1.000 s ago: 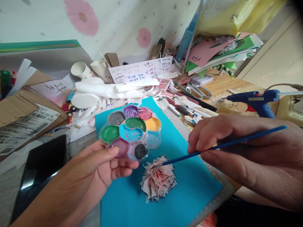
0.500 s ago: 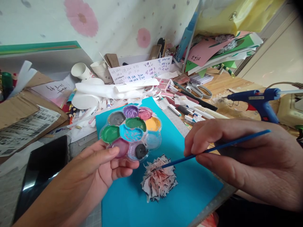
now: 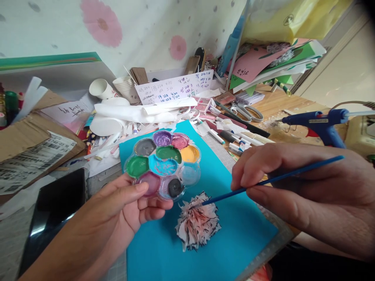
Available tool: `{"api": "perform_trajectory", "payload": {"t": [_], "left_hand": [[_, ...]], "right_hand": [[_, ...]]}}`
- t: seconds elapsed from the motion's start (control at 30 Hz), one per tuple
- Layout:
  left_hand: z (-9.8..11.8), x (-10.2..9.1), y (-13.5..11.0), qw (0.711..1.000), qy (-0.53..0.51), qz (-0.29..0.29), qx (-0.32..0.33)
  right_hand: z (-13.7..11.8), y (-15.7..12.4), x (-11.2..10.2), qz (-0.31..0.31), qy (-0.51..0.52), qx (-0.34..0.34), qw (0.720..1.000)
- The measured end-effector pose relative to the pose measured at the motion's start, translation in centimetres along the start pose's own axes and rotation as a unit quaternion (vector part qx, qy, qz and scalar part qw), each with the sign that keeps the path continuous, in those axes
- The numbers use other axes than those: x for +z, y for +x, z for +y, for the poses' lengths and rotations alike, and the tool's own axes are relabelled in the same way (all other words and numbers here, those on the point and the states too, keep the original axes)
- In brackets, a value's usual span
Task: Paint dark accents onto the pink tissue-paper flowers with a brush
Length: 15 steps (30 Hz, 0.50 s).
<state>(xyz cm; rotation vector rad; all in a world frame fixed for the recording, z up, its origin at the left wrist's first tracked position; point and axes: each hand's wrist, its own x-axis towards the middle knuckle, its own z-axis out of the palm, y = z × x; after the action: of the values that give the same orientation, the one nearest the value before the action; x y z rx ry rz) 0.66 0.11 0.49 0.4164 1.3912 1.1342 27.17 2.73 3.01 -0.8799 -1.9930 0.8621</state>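
My left hand (image 3: 129, 205) grips the near edge of a clear flower-shaped paint palette (image 3: 159, 181), thumb on top and fingers beneath. Its wells hold green, grey, purple, pink, yellow, blue and black paint. Between the thumb and fingers of my right hand (image 3: 295, 191) is a thin blue paintbrush (image 3: 271, 180), slanting down to the left. The brush tip meets the upper part of a ruffled paper flower (image 3: 197, 226), whitish-pink with dark edges and a redder middle. That flower lies on a bright blue sheet (image 3: 158, 257), just right of and below the palette.
A dark tablet or phone (image 3: 55, 218) lies left, beside a cardboard box (image 3: 32, 136). Behind are paper cups (image 3: 101, 89), a handwritten card (image 3: 175, 88), scattered markers (image 3: 215, 134) and scissors (image 3: 246, 111). A blue glue gun (image 3: 319, 121) stands at right.
My right hand has shifted slightly right and the brush with it; its tip has moved a little up and right on the flower. The left hand and palette are nearly still.
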Motion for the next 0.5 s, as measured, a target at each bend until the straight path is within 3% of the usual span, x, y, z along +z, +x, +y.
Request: {"api": "perform_trajectory", "payload": {"t": [0.4,0.5], "left_hand": [[0.03,-0.13,-0.07,1.0,-0.003,-0.017,0.003],[0.14,0.14,-0.2,1.0,0.002,-0.028,0.003]], "right_hand": [[0.22,-0.22,-0.19,-0.017,-0.01,-0.002,1.0],[0.59,-0.56,-0.14,0.012,-0.009,-0.007,1.0]]}}
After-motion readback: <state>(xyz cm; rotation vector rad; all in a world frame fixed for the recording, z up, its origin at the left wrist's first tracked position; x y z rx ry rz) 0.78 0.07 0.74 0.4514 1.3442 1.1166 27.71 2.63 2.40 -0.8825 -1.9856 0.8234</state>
